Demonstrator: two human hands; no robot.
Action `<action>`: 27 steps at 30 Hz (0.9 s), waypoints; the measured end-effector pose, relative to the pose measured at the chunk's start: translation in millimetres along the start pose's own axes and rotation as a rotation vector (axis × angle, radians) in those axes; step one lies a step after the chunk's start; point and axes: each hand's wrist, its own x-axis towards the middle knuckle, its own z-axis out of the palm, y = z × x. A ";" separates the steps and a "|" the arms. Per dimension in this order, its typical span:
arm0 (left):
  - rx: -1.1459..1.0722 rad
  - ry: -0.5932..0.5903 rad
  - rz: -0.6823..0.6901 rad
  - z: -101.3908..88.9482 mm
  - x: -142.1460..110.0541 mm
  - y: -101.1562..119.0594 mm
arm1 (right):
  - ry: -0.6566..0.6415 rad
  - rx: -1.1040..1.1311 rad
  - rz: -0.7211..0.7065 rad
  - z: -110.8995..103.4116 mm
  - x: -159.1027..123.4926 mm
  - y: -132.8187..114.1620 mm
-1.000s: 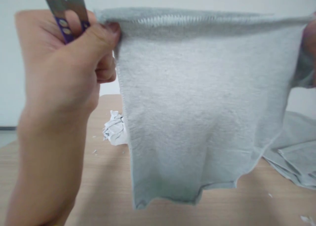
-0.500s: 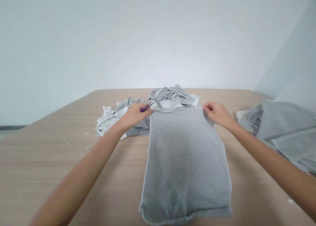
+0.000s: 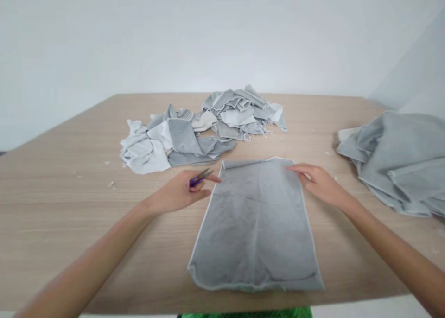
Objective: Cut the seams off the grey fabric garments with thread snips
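Note:
A grey cloth piece (image 3: 257,225) lies flat on the wooden table (image 3: 69,206), its near edge hanging at the table's front. My left hand (image 3: 181,193) rests at the cloth's upper left edge, closed round small purple-handled snips (image 3: 199,179) whose blades point away from me. My right hand (image 3: 318,181) lies on the cloth's upper right corner with fingers stretched out flat and nothing in it.
A heap of grey and white cloth scraps (image 3: 194,132) lies behind the flat piece. A pile of folded grey fabric (image 3: 399,160) sits at the right edge of the table. Small white bits are scattered over the wood. A pale wall stands behind.
The cloth was held up close to my face, then laid flat on the table. Both hands have slid back toward me along its far edge; the right hand has let go.

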 end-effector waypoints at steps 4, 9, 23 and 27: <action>-0.147 -0.386 -0.053 9.6 -48.5 21.4 | 0.148 0.109 0.080 -1.8 -68.6 -41.8; -0.156 -0.439 -0.138 37.3 -91.6 43.8 | 0.005 0.270 -0.042 30.7 -140.2 -101.3; 0.031 -0.312 0.029 152.3 -144.5 80.6 | 0.171 0.209 -0.179 105.0 -187.2 -98.2; 0.063 -0.257 0.049 163.3 -143.9 77.6 | 0.196 0.199 -0.201 105.8 -184.7 -101.2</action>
